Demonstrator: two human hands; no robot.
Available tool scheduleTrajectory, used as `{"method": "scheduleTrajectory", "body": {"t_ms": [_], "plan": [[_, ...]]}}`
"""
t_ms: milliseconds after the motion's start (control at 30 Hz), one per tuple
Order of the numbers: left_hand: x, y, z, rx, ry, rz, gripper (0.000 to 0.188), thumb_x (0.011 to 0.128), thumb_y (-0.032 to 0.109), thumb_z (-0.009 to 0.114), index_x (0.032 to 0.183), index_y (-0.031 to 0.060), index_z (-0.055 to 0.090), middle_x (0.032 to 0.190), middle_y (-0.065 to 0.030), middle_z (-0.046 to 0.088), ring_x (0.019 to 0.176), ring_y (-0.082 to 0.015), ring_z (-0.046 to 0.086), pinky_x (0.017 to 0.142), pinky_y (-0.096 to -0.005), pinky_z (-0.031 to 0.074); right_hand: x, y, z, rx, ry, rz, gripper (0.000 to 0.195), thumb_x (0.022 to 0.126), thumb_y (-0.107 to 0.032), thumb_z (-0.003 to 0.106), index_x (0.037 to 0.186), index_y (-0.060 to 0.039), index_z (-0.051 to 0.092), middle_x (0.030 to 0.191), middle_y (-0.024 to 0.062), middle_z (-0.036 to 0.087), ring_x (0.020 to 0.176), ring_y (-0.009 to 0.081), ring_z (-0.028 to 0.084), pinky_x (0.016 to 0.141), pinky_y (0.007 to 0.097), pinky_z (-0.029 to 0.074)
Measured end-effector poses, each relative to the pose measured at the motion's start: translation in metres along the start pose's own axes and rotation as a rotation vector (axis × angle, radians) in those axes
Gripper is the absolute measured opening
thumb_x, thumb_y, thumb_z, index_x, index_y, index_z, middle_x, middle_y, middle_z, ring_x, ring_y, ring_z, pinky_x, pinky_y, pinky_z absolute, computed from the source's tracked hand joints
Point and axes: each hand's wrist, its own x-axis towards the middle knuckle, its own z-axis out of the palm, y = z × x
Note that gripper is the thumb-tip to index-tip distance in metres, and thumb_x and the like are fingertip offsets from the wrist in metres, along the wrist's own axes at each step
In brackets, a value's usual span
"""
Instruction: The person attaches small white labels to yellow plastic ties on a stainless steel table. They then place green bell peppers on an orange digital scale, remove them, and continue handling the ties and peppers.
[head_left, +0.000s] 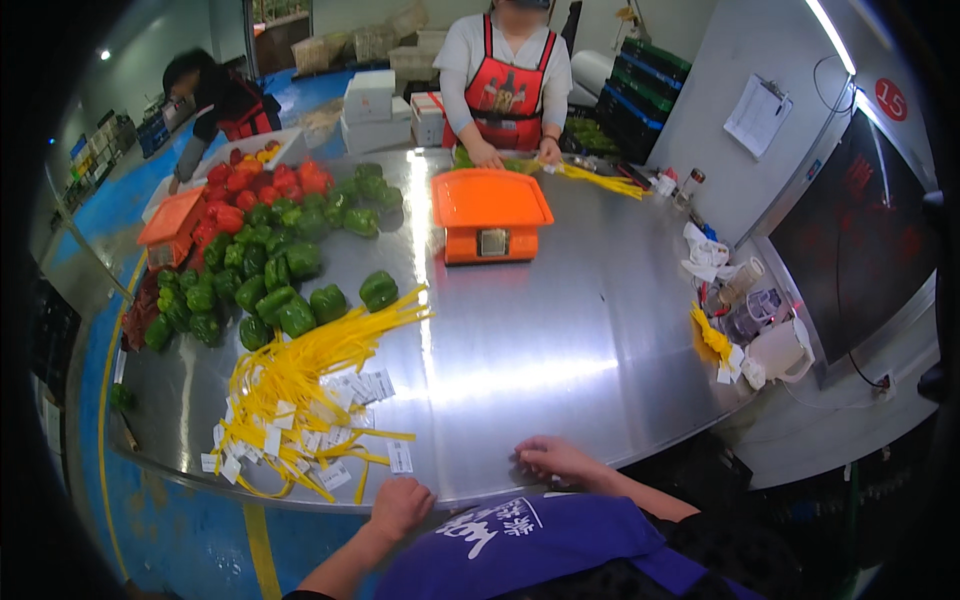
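My left hand (403, 504) rests at the near edge of the metal table (495, 330), its fingers curled and partly hidden. Close by lies a heap of yellow plastic strips (307, 367) bearing white printed tags (400, 456). My right hand (559, 459) lies on the tabletop further right, fingers loosely bent and apart, with nothing seen in its grasp. Beyond the strips spreads a pile of green bell peppers (274, 289), with red bell peppers (225, 217) behind. An orange weighing scale (492, 217) stands across the table, its display facing me.
Opposite, a person in a red apron (504, 90) handles greens and yellow strips (600, 178). Another person (221, 101) bends over a white box (259, 144) at far left, near a second orange scale (172, 225). A pitcher (780, 351) and yellow bundle (709, 334) line the right edge.
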Motion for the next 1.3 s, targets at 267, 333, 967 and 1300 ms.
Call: {"method": "scheduleTrajectory", "body": {"t_ms": [267,333,967,1300], "plan": [[0.006,0.004,0.005,-0.006,0.156,-0.059,0.022,0.084,0.025,0.073,0.070,0.0119,0.062,0.069,-0.0084,0.058,0.070,-0.0311,0.061,0.062,-0.0462,0.046,-0.017,-0.018,0.051,0.048,-0.316,0.031,0.028,0.100,-0.016,0.066,0.123,-0.0005,0.063,0.109,0.0066,0.069,0.099,0.0116,0.065,0.087,0.0246,0.052],[0.000,0.006,-0.002,0.020,0.136,-0.104,0.020,0.084,0.024,0.073,0.072,0.0119,0.064,0.070,-0.0084,0.060,0.070,-0.0315,0.061,0.062,-0.0458,0.046,-0.006,-0.014,0.054,0.067,-0.363,0.031,0.024,0.100,-0.013,0.065,0.121,0.0000,0.063,0.108,0.0065,0.069,0.099,0.0118,0.065,0.089,0.0241,0.051],[0.044,-0.132,-0.064,0.540,-0.016,-0.480,0.037,0.086,0.021,0.065,0.122,0.0143,0.068,0.136,-0.0173,0.059,0.138,-0.0384,0.047,0.120,-0.0639,0.020,0.007,-0.043,0.041,-0.094,-0.188,-0.029,0.024,0.099,-0.028,0.068,0.109,-0.0051,0.068,0.095,0.0030,0.069,0.082,0.0107,0.063,0.073,0.0280,0.053],[-0.022,-0.171,-0.097,0.671,0.015,-0.559,0.032,0.091,0.017,0.063,0.122,0.0124,0.065,0.138,-0.0155,0.057,0.138,-0.0354,0.047,0.120,-0.0611,0.023,0.004,-0.050,-0.023,0.308,-0.011,-0.066,0.019,0.102,-0.028,0.063,0.100,-0.0096,0.066,0.084,0.0001,0.062,0.071,0.0093,0.057,0.063,0.0252,0.048]]}}
